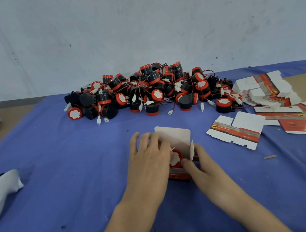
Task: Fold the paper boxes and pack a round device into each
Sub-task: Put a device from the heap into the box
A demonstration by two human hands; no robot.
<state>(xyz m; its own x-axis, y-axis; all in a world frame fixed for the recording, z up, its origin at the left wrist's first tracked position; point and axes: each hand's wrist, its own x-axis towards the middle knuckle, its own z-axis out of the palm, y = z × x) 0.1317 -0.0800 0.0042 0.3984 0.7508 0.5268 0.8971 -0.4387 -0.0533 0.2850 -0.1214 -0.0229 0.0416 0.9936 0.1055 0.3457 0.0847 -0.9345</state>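
Left hand [150, 154]: you are laying its mostly straight fingers against the left wall of the paper box [178, 174] and its raised lid flap [173, 135], steadying rather than clasping.
Right hand [201, 165]: you are pinching the paper box, thumb on the front rim and fingers behind the right side flap [192, 149].
Round device [175, 157]: it is sitting in the open box, white face up, between your hands on the tabletop [60, 183].
Handling: the card is probably proving light and easily creased, while the device is looking rigid, with a thin lead that could be snagging under a flap.
Hold: you are likely safest gripping the walls near the corners and pressing flaps along their folds.
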